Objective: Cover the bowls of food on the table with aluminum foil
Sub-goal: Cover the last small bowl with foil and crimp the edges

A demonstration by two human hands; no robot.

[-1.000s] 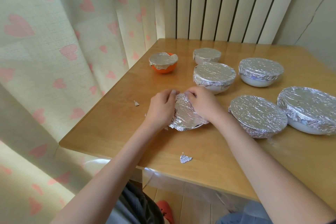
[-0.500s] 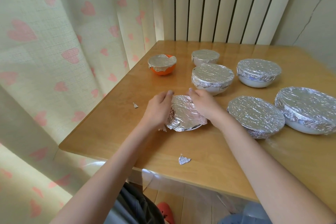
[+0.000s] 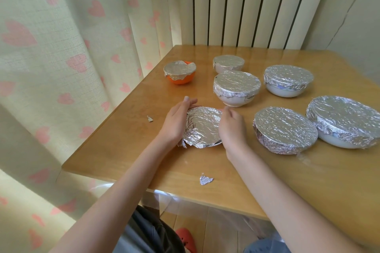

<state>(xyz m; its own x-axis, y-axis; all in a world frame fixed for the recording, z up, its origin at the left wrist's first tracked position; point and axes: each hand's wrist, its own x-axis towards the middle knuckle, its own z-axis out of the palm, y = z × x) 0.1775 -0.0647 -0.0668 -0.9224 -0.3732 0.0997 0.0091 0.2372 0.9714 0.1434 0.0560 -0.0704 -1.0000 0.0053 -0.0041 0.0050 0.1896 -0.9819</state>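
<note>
Foil (image 3: 202,127) over the near dish at the counter's (image 3: 144,162) left front; my hands, left (image 3: 176,122) and right (image 3: 231,128), cup and press its sides. Final crimp; near rim needs tucking

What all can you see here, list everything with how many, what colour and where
foil-covered white bowls: five, silver foil over white, middle to right of table
foil-covered orange bowl: one, far left of table
foil-covered dish: one, silver, shallow, between the hands
foil scraps: two, silver, near front edge and left of the dish
table: one, light wood
curtain: cream with pink hearts, left
radiator: cream with dark slots, behind table
left hand: presses foil at the dish's left rim
right hand: touches foil at its right rim
</note>
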